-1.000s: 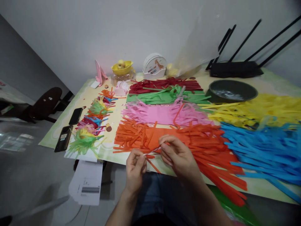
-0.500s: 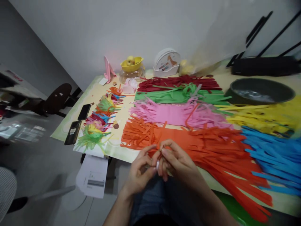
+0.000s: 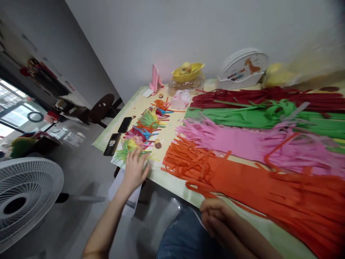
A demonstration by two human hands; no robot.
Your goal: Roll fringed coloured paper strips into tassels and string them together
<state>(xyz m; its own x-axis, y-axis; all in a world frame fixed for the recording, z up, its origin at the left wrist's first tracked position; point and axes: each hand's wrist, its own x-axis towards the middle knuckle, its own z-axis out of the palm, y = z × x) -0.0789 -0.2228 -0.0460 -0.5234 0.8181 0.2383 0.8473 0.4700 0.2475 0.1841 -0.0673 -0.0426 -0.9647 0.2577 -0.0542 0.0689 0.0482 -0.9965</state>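
My left hand (image 3: 136,167) is stretched over the near end of a row of small multicoloured tassels (image 3: 147,122), its fingers apart beside the green and yellow tassel (image 3: 125,147). Nothing shows in its grip. Low at the table's front edge, my right hand (image 3: 215,216) has its fingers curled together. A thin pale strand shows by its fingertips; what it holds is hidden. A looped orange strip (image 3: 198,187) lies just above that hand, coming from the orange fringed sheet (image 3: 237,178). Behind lie pink (image 3: 239,138), green (image 3: 237,117) and dark red fringed sheets (image 3: 239,98).
Two phones (image 3: 125,125) lie at the table's left side. Along the wall stand a pink stand (image 3: 155,79), a yellow bowl (image 3: 188,73) with fruit and a white holder (image 3: 242,81). A white fan (image 3: 32,194) stands on the floor at left.
My hands have parted: the left has reached forward and left to the tassels, while the right has stayed low near the table edge. The view has swung left.
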